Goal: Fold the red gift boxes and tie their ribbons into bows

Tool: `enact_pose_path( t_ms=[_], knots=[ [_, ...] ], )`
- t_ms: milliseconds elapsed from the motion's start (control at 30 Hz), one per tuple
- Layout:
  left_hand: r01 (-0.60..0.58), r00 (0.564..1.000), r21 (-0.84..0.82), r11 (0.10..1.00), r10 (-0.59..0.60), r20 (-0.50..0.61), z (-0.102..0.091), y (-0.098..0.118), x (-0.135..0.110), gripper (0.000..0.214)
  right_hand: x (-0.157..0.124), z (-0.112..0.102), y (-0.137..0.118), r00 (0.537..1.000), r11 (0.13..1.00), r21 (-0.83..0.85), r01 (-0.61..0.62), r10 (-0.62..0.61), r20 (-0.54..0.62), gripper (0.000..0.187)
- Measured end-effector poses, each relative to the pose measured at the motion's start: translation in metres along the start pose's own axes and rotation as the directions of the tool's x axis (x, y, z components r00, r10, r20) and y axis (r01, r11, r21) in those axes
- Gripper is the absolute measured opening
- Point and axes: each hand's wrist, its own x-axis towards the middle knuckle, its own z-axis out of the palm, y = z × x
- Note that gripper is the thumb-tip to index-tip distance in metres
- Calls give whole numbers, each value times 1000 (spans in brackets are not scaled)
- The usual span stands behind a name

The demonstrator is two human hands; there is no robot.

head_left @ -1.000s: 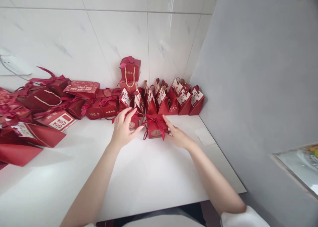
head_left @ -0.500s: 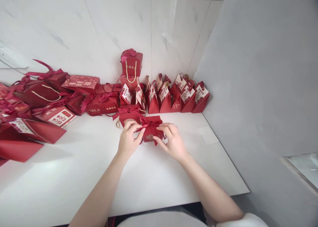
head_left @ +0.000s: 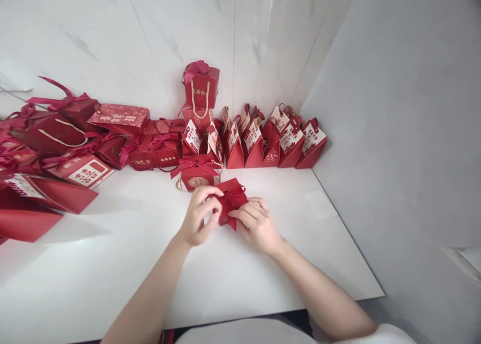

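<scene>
A small red gift box (head_left: 225, 185) stands on the white table in front of me, turned at an angle, with a dark red ribbon bow (head_left: 233, 198) across its top. At the box's left side is my left hand (head_left: 201, 217), its fingers loosely curved and apart, the fingertips touching or very near the box edge. My right hand (head_left: 259, 226) pinches a hanging tail of the ribbon at the front right of the box. The lower faces of the box are partly hidden by both hands.
Just behind stands another bowed red box (head_left: 197, 172) with a round gold emblem. Triangular red boxes (head_left: 255, 151) with white tags line the wall on the right. Stacked boxes (head_left: 203, 88) rise at the centre, and a pile of red boxes (head_left: 124, 116) spreads leftward. A grey wall (head_left: 394, 133) borders the right.
The box has turned and now sits at an angle. My left fingers have come off the bow to the box's left side, while my right fingers have closed on a ribbon tail.
</scene>
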Motion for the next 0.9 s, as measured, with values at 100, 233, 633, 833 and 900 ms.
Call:
enact_pose_path(
  t_ms=[100,233,633,833,900],
  knots=[
    [123,985,-62,991,-129,-111,-2,-9,0,17,-2,-1,1,1000,998,61,-4,5,-12,21],
    [139,989,-45,989,-141,-46,1,-11,1,19,-1,-7,0,999,995,95,2,3,-54,17],
    [154,986,-3,988,-154,-61,24,-4,-1,28,-8,-11,-3,980,991,105,87,-67,-185,22],
    [82,995,33,996,-80,-54,22,-10,-5,28,-4,-16,-3,981,973,131,192,-187,-47,12],
    [47,998,34,998,-46,-31,21,-13,-7,29,-3,-17,-1,992,986,139,95,-82,-98,14]
  ],
)
